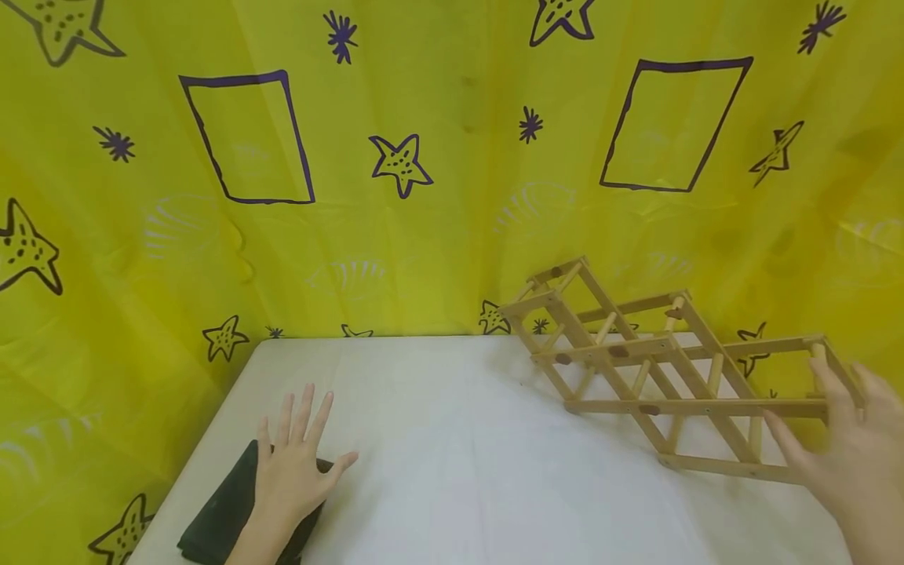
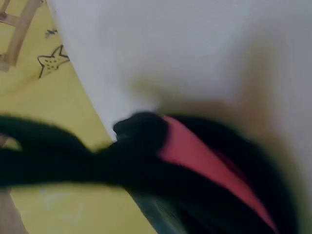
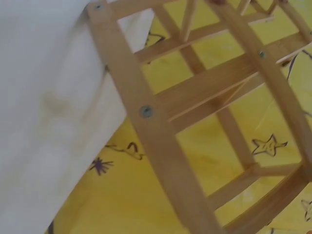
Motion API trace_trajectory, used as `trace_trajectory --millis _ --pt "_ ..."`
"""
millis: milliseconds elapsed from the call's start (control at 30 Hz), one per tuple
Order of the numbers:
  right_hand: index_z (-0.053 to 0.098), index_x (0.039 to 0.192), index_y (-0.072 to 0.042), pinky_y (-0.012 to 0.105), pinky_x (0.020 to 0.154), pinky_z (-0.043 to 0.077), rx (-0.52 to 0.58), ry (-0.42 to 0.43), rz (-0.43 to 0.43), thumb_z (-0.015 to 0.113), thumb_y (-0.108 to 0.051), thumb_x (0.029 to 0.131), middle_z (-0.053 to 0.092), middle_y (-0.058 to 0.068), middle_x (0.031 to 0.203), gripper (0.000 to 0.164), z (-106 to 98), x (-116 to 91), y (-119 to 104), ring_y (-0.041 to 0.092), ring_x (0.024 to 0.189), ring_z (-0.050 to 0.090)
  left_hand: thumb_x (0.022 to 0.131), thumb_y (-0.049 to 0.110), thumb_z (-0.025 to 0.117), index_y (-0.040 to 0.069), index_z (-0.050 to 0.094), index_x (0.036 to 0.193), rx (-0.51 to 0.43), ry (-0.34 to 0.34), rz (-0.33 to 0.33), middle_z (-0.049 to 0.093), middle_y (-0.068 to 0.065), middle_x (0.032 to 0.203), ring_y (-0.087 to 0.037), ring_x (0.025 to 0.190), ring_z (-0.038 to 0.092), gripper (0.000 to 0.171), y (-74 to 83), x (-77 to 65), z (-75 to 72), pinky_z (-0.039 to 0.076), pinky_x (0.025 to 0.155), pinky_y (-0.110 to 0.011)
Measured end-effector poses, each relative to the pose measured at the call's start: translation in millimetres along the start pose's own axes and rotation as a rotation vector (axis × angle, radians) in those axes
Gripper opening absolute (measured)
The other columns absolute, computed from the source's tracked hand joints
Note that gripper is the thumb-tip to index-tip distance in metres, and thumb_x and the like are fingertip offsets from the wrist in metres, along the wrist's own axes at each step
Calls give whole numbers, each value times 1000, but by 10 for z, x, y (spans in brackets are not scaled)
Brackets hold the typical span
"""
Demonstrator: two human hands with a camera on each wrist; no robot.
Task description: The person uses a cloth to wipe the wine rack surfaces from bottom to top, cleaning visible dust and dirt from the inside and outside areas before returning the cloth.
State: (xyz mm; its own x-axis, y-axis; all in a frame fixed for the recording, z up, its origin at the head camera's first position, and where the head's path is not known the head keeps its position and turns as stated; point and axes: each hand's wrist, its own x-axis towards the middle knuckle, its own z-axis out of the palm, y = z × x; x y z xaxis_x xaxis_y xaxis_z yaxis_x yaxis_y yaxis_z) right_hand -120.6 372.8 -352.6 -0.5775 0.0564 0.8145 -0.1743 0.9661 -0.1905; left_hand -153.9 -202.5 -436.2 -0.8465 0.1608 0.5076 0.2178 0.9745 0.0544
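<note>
A wooden lattice wine rack (image 1: 650,408), made of crossed slats and round dowels, stands at the right side of the white table. My right hand (image 1: 858,447) grips its right end, thumb by the front slat and fingers over the top. The right wrist view brings slats and screw heads of the rack (image 3: 146,111) up close; the hand is outside that picture. On the left, my left hand (image 1: 293,475) is spread, its fingers straight, over a folded dark green cloth (image 1: 222,502) that it partly hides. A dark band with a pink edge (image 2: 209,165) blocks much of the left wrist view.
The white table (image 1: 438,439) reaches back to a yellow curtain (image 1: 438,251) printed with starfish, shells and dark-outlined frames. That curtain also hangs down along the table's left side. The rack's far upper corner stands close to the curtain.
</note>
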Motion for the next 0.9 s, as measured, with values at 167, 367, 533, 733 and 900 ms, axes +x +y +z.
trace_trajectory --millis 167,367,533,733,900 --pt "41 130 -2 58 102 13 4 42 48 30 -78 74 27 29 136 95 17 -101 136 47 126 23 73 59 59 25 12 146 26 -60 -24 0 -3 153 -24 138 -7 93 -198 -148 -36 -9 105 -54" --pt "38 131 -4 55 102 13 31 64 48 30 -75 77 28 31 132 90 41 -190 244 45 125 23 78 62 52 27 11 146 38 -78 52 -3 -3 152 -19 137 -13 87 -424 -308 -15 -9 106 -52" --pt "37 132 -3 49 103 16 26 24 146 27 -79 74 32 36 122 96 52 -258 275 49 115 28 77 60 55 29 14 145 56 -82 98 1 -2 152 -15 137 -16 85 -592 -416 24 -8 107 -50" --pt "37 128 0 50 102 20 15 25 175 23 -75 78 34 37 114 92 99 -328 314 53 110 30 81 61 48 35 11 145 67 -107 140 6 -3 152 -12 136 -17 78 -708 -524 51 -8 107 -49" --pt "33 127 -1 61 89 25 -20 -30 225 16 -74 77 31 38 113 90 119 -339 328 53 107 29 81 60 48 36 15 144 68 -116 171 5 1 152 -12 137 -12 75 -767 -632 158 -7 108 -47"
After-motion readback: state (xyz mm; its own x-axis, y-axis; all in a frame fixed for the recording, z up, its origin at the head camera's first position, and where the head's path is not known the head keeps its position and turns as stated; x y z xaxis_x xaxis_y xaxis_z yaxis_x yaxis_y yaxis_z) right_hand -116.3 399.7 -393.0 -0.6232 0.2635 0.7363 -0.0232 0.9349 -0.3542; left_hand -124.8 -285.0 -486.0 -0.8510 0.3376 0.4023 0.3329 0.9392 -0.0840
